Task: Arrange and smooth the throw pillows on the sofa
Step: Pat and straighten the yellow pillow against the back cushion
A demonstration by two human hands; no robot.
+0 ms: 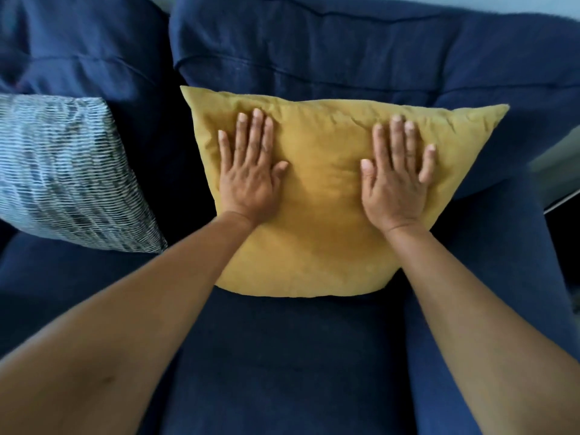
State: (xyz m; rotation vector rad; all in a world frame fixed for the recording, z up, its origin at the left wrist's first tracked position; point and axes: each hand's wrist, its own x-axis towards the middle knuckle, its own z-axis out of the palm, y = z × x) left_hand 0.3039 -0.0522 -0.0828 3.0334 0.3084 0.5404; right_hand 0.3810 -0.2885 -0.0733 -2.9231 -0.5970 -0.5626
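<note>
A mustard-yellow throw pillow (pixel 323 196) leans against the back cushion of a navy blue sofa (pixel 282 356), its lower edge on the seat. My left hand (pixel 249 171) lies flat on the pillow's left half, palm down with fingers spread. My right hand (pixel 397 174) presses flat on the right half in the same way. Neither hand grips anything. A few creases show near the pillow's upper edge. A second pillow with a grey-and-white woven stripe pattern (pixel 66 174) leans at the left, partly cut off by the frame edge.
Two navy back cushions (pixel 345 48) run across the top, with a gap between them above the yellow pillow's left corner. The sofa's right arm (pixel 508 246) rises beside the pillow. A pale surface (pixel 561 161) shows past the sofa at the right edge.
</note>
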